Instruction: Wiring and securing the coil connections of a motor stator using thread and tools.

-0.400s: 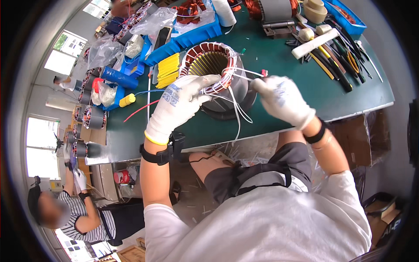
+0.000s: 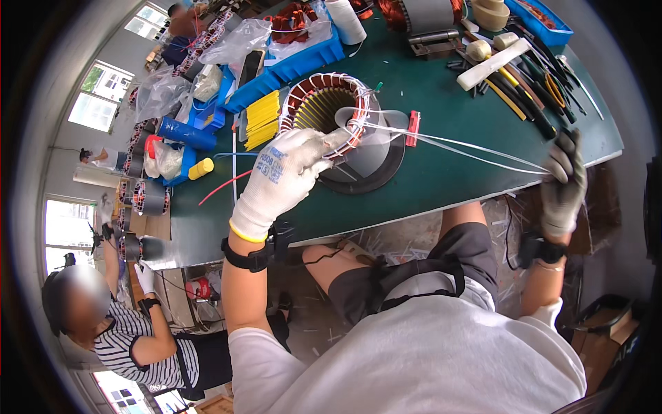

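A motor stator (image 2: 321,107) stands on the green bench with its open end up. Its copper winding ring is laced with white cord, and yellow strips line the bore. My left hand (image 2: 283,169), in a white glove, is closed on the near rim of the winding, fingers over the edge. Out at the far right, my gloved right hand (image 2: 565,176) is closed on white lacing cord (image 2: 476,146), which runs taut from the winding's right side. A small red tool (image 2: 413,129) lies beside the stator, near the cord. Red and blue leads stick out left of it.
Yellow strips (image 2: 263,123) lie left of the stator. Blue bins (image 2: 303,62) line the bench's back left. A white mallet (image 2: 493,63) and several hand tools lie at the right. Another stator (image 2: 424,15) sits at the back. A co-worker (image 2: 138,331) is at the left.
My right hand has moved far right and drawn the cord out straight; its loose loops no longer hang down. The red tool now shows more fully. My left hand stays at the rim.
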### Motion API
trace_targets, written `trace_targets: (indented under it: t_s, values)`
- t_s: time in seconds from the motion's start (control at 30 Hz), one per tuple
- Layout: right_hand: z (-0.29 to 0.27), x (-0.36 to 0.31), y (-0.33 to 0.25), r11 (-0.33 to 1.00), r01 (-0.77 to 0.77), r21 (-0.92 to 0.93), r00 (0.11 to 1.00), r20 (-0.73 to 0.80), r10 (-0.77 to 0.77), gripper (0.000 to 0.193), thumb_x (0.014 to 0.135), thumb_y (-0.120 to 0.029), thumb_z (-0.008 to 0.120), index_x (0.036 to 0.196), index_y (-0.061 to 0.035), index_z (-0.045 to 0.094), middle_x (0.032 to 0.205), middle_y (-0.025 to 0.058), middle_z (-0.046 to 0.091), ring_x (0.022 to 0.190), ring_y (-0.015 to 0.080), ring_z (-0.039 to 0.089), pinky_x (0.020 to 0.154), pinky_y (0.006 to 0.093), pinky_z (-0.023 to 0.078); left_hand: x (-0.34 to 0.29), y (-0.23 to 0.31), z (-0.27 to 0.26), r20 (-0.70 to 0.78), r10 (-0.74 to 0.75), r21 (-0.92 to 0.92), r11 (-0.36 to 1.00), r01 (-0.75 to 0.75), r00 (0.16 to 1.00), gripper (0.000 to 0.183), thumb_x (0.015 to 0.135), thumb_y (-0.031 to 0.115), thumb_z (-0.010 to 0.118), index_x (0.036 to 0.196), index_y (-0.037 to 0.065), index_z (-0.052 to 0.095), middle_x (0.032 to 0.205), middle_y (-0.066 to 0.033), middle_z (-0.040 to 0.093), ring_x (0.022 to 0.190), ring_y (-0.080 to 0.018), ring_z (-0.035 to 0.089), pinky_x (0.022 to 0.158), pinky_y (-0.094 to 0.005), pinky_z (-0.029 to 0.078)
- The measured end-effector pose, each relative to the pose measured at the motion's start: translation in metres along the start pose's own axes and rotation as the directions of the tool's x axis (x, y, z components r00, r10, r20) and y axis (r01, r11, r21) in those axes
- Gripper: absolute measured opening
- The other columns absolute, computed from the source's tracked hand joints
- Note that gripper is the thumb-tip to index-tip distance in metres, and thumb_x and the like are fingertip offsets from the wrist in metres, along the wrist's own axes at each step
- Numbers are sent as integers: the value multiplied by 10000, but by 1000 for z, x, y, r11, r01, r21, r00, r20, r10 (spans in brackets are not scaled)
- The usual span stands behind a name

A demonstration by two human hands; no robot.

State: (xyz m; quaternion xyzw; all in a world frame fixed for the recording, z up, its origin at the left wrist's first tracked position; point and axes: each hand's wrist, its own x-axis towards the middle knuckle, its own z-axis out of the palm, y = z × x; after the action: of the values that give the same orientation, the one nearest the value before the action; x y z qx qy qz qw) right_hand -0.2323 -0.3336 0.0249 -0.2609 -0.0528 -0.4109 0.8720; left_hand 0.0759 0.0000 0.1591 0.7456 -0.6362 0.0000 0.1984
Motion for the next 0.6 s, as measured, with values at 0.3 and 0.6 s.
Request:
trace_targets:
  t_s: [0.3,0.6]
  values:
    - [-18,-39,-28,32,-436,-899,883,-434,-177,306,953,-44,477,1179,-2,678,896,2,620,769,77,545,679,241,457,2,-2,4,-32,103,113,989,-99,994,529,800,6,722,1304,158,666,917,-111,628,797,-297,589,749,-391,497]
    - [133,0,191,396,-81,-915,987,-18,162,458,788,-202,808,1121,20,586,1030,138,678,972,227,664,880,333,521,3,7,0,-22,94,140,986,-90,995,393,812,28,719,1200,88,685,993,-146,648,879,-341,630,776,-408,511]
